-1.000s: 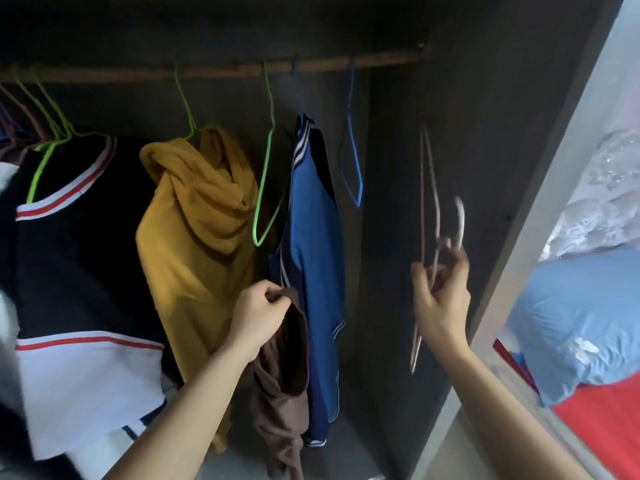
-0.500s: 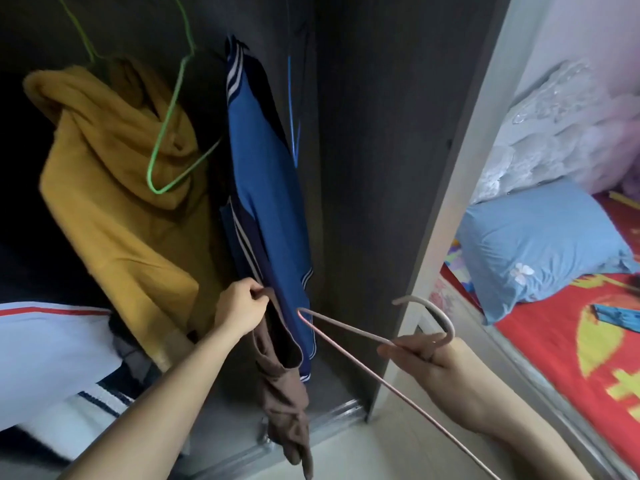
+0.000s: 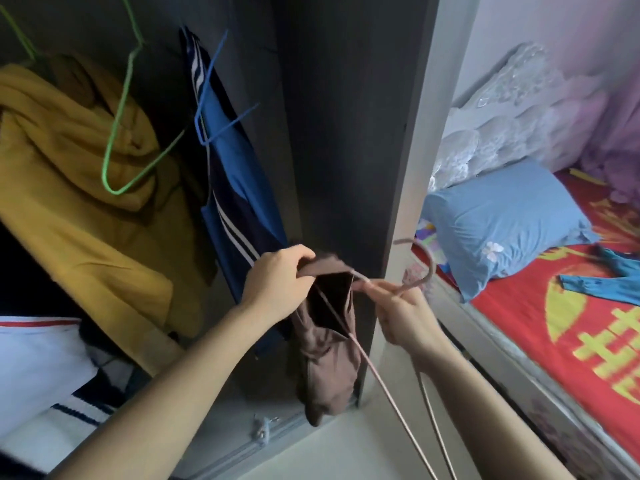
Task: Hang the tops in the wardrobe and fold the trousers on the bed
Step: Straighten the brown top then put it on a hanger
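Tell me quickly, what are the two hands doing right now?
Left hand: grips the edge of the brown top.
Right hand: holds the pink hanger near its hook.

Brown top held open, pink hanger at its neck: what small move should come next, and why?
Probably slide the pink hanger deeper into the brown top. The left hand grips the collar, holding the neck open; the right hand pinches the hanger below its hook, and one wire arm already enters the opening.
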Demonstrator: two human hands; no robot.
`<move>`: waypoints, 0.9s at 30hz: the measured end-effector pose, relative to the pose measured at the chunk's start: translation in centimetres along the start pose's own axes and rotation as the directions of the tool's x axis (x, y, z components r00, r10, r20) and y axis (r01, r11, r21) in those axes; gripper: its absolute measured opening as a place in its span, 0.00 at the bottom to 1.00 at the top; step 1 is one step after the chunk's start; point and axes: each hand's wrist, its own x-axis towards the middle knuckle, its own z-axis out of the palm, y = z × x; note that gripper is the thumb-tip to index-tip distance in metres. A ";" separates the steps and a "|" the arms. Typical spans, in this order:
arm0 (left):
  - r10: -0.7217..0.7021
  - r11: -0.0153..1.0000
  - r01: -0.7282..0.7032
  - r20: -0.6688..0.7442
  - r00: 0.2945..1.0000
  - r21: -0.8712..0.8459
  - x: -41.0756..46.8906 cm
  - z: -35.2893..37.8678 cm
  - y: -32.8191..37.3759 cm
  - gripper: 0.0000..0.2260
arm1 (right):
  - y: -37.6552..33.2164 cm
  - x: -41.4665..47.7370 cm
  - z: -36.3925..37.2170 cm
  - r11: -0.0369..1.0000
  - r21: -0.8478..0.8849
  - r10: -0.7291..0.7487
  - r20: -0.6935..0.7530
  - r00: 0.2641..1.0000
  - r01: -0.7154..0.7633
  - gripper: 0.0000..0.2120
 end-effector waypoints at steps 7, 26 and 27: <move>0.019 0.990 -0.024 -0.037 0.999 -0.141 2.0 -2.1 2.4 0.07 | -3.2 0.8 0.2 0.980 -0.151 0.145 0.119 0.982 -0.127 0.11; 0.588 0.808 -0.590 -0.096 0.803 0.018 7.6 -3.9 3.8 0.18 | -8.1 -4.2 -9.5 0.981 0.087 -0.178 0.042 0.983 0.174 0.20; 0.613 0.779 -0.622 -0.109 0.782 -0.078 7.7 -3.8 3.9 0.13 | -8.1 -4.9 -9.9 0.985 0.041 -0.167 0.037 0.985 0.166 0.21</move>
